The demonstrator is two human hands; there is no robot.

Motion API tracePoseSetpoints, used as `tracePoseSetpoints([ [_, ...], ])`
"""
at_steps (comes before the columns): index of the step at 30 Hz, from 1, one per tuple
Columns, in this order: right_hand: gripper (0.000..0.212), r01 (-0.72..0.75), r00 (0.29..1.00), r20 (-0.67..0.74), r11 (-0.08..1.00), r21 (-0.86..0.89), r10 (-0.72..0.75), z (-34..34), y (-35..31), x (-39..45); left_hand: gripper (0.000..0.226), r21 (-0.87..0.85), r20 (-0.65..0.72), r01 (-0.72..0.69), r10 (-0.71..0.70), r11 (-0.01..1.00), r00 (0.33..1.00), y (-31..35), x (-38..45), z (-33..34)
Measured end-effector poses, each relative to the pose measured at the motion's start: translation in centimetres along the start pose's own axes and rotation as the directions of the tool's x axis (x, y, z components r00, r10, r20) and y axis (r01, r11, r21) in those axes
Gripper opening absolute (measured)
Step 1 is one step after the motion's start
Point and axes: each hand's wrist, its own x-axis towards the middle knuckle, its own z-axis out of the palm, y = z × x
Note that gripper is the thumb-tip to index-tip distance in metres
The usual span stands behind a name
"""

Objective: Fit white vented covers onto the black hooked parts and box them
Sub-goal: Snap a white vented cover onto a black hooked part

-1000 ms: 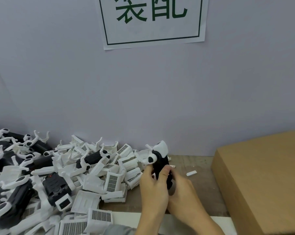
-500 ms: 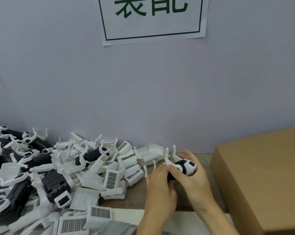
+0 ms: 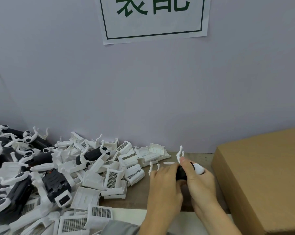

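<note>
Nearest, both hands meet over the bench (image 3: 140,194), just left of the box (image 3: 262,175). The left hand (image 3: 163,182) and the right hand (image 3: 200,181) hold one part (image 3: 181,173) between them — a black body with white hooks (image 3: 179,154) standing up and a white end showing past the right fingers (image 3: 187,164). The fingers of both hands are curled around it; whether a cover is already seated I cannot tell, the hands hide this.

The part looks like light, stiff moulded plastic, probably smooth and a little slippery. The thick black body seems the good place to hold it. The thin hooks look fragile and could bend or snap under pressure, so better not to squeeze there.

Further left lies the pile: loose covers (image 3: 111,179) with grid vents, thin-walled and likely to flex, best held by the side walls. Behind them lie more black parts (image 3: 92,155) — against the wall (image 3: 143,99), under a paper sign (image 3: 153,17).
</note>
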Motion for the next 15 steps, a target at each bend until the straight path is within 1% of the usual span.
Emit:
tracePoseSetpoints([
  [1, 0.010, -0.013, 1.000, -0.007, 1.000, -0.006, 0.013, 0.1, -0.1, -0.1, 0.039, 0.014, -0.006, 0.000, 0.001, 1.000, 1.000, 0.0, 0.0, 0.0],
  [2, 0.008, 0.006, 1.000, -0.010, 1.000, -0.026, -0.006, 0.1, -0.1, 0.0, 0.038, 0.009, -0.018, 0.006, -0.006, 1.000, 1.000, 0.0, 0.0, -0.1],
  [3, 0.005, 0.041, 0.999, -0.005, 0.998, -0.053, -0.042, 0.2, -0.4, -0.2, 0.039, -0.008, -0.030, 0.020, -0.020, 1.000, 0.999, 0.0, -0.1, -0.2],
  [5, 0.007, 0.148, 0.989, 0.020, 0.983, -0.108, -0.146, 0.4, -0.7, -0.4, 0.041, -0.046, -0.043, 0.041, -0.043, 0.998, 0.998, 0.0, -0.2, -0.3],
  [8, 0.005, 0.236, 0.971, 0.006, 0.963, -0.132, -0.237, 0.5, -1.1, -0.6, 0.046, -0.053, -0.055, 0.017, -0.020, 0.998, 0.998, -0.1, -0.2, -0.2],
  [10, 0.006, 0.251, 0.967, -0.002, 0.959, -0.132, -0.254, 0.5, -1.4, -0.8, 0.044, -0.056, -0.082, -0.009, 0.005, 0.998, 0.997, -0.2, -0.2, 0.0],
  [11, 0.012, 0.242, 0.970, 0.012, 0.963, -0.122, -0.242, 0.6, -1.5, -0.9, 0.042, -0.058, -0.106, -0.025, 0.019, 0.998, 0.994, -0.3, -0.1, 0.2],
  [13, 0.034, 0.195, 0.978, 0.091, 0.976, -0.093, -0.187, 0.8, -1.4, -1.2, 0.033, -0.100, -0.169, -0.020, 0.003, 0.995, 0.986, -0.6, 0.0, 0.5],
  [15, 0.051, 0.125, 0.978, 0.177, 0.989, -0.082, -0.109, 1.0, -1.1, -1.5, 0.026, -0.250, -0.236, 0.065, -0.126, 0.966, 0.964, -0.7, 0.3, 0.4],
])
